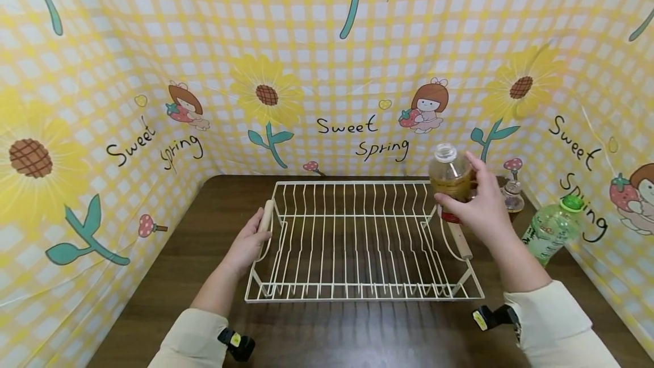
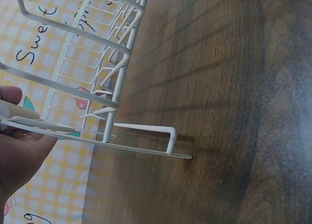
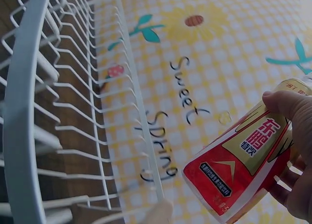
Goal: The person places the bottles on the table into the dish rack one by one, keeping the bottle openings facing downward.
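My left hand (image 1: 247, 243) grips the wooden handle (image 1: 266, 216) on the left end of a white wire dish rack (image 1: 352, 300). In the left wrist view the thumb and fingers wrap round that handle (image 2: 22, 112). My right hand (image 1: 485, 203) holds a clear plastic drink bottle (image 1: 452, 178) with a gold and red label, raised over the rack's right end. The bottle's top shows no cap. In the right wrist view its red label (image 3: 234, 175) faces the camera, and the bottle leans. The rack's right wooden handle (image 1: 460, 240) stands below the right hand.
On the right stand a green plastic bottle (image 1: 552, 231) with a green cap and a small clear bottle (image 1: 513, 197) with dark liquid, partly behind my right hand. A yellow checked cloth (image 1: 327, 61) hangs round the back and sides of the dark wooden table (image 1: 357, 334).
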`<state>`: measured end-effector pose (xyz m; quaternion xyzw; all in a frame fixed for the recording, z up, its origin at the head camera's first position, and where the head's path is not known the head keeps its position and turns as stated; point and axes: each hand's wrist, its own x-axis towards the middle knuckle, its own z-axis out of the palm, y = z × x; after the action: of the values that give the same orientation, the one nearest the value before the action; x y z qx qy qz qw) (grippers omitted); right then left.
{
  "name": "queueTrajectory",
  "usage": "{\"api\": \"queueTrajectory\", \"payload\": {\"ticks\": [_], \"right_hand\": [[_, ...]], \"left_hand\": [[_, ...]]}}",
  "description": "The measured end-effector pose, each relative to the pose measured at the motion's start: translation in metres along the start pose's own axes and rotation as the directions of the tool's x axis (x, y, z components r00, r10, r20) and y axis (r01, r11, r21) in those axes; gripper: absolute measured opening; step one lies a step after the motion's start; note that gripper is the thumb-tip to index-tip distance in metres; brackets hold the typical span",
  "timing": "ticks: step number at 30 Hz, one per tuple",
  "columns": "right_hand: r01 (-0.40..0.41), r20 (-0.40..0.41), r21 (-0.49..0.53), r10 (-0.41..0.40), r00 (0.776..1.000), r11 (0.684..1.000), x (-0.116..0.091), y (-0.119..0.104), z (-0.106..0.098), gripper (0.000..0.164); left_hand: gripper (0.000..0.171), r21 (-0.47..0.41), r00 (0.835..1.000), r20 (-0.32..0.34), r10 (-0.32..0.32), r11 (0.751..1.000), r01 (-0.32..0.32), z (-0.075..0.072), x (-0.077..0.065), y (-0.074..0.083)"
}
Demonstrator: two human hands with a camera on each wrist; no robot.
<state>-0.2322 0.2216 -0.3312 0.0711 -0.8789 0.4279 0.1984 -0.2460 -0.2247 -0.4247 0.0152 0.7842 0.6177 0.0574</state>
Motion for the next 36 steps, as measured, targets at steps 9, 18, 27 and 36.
{"api": "queueTrajectory", "payload": {"ticks": [9,18,27,36], "right_hand": [[0.041,0.15,-0.059,-0.032,0.988,0.997,0.011,-0.009,0.033,0.095],[0.121,0.239,-0.086,-0.098,0.966,0.989,0.014,-0.012,0.062,0.092],[0.202,0.297,-0.144,-0.152,0.943,0.969,0.014,-0.021,0.083,0.091],[0.262,0.37,-0.166,-0.186,0.91,0.95,0.01,-0.03,0.101,0.093]], "left_hand": [[0.073,0.013,1.0,-0.007,-0.002,1.0,0.002,0.0,0.002,0.0],[0.076,0.061,1.0,-0.001,0.012,0.998,-0.012,-0.002,0.001,0.003],[0.085,0.187,0.991,0.01,0.134,0.973,-0.134,0.002,0.004,0.035],[0.084,0.236,0.971,0.128,0.203,0.944,-0.229,0.044,0.006,0.071]]}}
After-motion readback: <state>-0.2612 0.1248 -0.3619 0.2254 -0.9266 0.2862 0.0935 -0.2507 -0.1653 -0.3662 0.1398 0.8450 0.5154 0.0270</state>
